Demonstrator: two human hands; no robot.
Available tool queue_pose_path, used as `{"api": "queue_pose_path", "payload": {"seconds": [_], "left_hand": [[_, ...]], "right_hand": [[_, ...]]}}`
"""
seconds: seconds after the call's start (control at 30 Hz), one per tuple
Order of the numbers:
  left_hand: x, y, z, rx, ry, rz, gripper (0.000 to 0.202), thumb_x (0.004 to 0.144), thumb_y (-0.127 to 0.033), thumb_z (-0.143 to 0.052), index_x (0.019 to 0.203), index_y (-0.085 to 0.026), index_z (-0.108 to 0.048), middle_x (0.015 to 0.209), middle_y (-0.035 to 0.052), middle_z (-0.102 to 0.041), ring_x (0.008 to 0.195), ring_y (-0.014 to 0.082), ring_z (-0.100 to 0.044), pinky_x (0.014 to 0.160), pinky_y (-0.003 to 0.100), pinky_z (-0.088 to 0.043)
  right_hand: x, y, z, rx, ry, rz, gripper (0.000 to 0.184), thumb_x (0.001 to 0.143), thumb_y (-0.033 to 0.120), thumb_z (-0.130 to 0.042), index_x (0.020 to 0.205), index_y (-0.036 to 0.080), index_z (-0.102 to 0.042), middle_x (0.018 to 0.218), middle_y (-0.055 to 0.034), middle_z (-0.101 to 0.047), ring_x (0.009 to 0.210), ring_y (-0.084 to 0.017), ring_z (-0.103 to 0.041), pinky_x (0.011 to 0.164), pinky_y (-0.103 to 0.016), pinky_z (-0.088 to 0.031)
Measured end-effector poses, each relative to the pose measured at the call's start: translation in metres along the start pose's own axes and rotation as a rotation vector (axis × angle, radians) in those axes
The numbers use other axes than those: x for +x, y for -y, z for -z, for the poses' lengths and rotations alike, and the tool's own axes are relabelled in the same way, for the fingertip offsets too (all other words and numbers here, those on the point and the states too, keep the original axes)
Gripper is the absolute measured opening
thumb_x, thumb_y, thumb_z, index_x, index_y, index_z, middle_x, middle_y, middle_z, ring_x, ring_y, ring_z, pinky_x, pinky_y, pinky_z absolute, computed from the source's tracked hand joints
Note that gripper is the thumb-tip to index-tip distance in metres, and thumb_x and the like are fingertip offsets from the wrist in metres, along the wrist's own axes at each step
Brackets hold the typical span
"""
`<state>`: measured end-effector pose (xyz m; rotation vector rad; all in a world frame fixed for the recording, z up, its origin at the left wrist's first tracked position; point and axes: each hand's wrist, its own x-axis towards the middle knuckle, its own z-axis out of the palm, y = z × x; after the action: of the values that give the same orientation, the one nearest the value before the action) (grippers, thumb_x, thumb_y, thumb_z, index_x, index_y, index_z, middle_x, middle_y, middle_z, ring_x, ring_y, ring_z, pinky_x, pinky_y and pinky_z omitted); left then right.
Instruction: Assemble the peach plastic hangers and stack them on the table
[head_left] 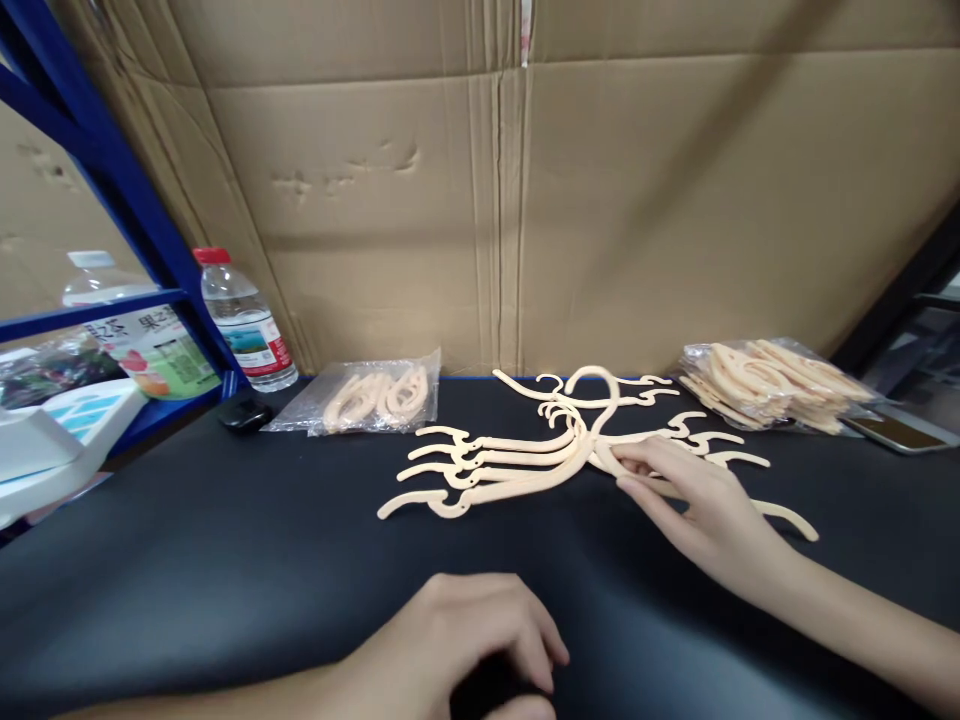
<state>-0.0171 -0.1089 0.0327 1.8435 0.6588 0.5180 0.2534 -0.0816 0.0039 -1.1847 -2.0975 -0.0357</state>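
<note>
Several cream plastic hangers lie fanned out in a loose stack on the black table. My right hand rests on the stack's right side, fingers stretched out flat and touching the hangers near their hooks. My left hand lies on the table at the near edge, fingers curled under in a loose fist; nothing shows in it. A clear bag of hangers lies behind the stack to the left.
A pile of bagged hangers sits at the back right beside a phone. A water bottle and a small black object stand at the back left by a blue rack. Cardboard walls the back.
</note>
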Motion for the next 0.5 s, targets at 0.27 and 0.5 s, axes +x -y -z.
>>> {"api": "queue_pose_path", "payload": {"seconds": [0.27, 0.5], "left_hand": [[-0.001, 0.014, 0.006, 1.013, -0.007, -0.238, 0.053, 0.09, -0.021, -0.052, 0.142, -0.019, -0.039, 0.147, 0.0096, -0.041, 0.135, 0.0316, -0.037, 0.111, 0.053, -0.03], [0.008, 0.029, 0.017, 1.084, 0.003, -0.152, 0.052, 0.094, -0.037, -0.047, 0.143, -0.026, -0.036, 0.15, 0.0055, -0.037, 0.136, 0.0315, -0.036, 0.111, 0.059, -0.027]], "right_hand": [[-0.005, -0.006, -0.015, 0.007, 0.088, 0.026, 0.018, 0.091, 0.016, -0.047, 0.103, 0.02, -0.06, 0.094, -0.0062, -0.065, 0.092, -0.021, -0.06, 0.078, -0.034, -0.052], [-0.006, -0.014, -0.017, -0.151, 0.141, -0.004, 0.027, 0.091, 0.013, -0.039, 0.11, 0.018, -0.058, 0.112, -0.0111, -0.06, 0.108, -0.024, -0.055, 0.093, -0.044, -0.047]]}}
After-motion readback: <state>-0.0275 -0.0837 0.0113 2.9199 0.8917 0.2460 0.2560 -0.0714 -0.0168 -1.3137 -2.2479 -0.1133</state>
